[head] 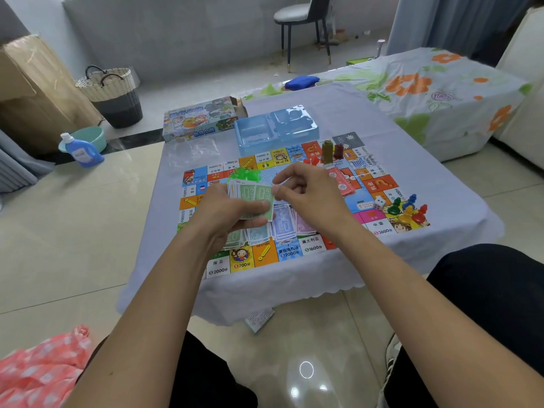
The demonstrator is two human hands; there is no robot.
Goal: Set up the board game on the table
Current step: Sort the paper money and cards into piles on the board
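The colourful game board lies open on the small cloth-covered table. My left hand holds a stack of green play money above the board. My right hand pinches the right edge of the top green note. Sorted piles of purple and green notes lie on the board under my hands. Green plastic houses sit behind the money. Coloured pawns and a white die stand at the board's right corner. Pink cards lie right of centre.
The game box and a blue plastic insert tray sit at the table's far side. Brown and red tower pieces stand on the far board edge. A detergent bottle, basin and basket stand on the floor at left.
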